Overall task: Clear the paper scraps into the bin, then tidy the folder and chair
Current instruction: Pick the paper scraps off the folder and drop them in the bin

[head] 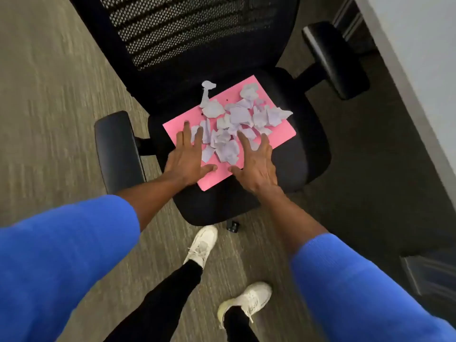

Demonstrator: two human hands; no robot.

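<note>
A pink folder [177, 124] lies flat on the seat of a black office chair [301, 156]. Several crumpled pale-lilac paper scraps [238, 117] are heaped on the folder, and one scrap hangs over its far edge onto the seat. My left hand [188, 156] rests palm-down on the folder's near left part, fingers spread beside the scraps. My right hand [256, 164] lies palm-down at the near right of the heap, fingers spread and touching the nearest scraps. Neither hand holds anything. No bin is in view.
The chair has a mesh backrest [192, 28] and two padded armrests, left [118, 151] and right [335, 60]. A white desk edge [419, 70] runs along the right. My feet in white shoes [202, 245] stand on the carpet in front of the chair.
</note>
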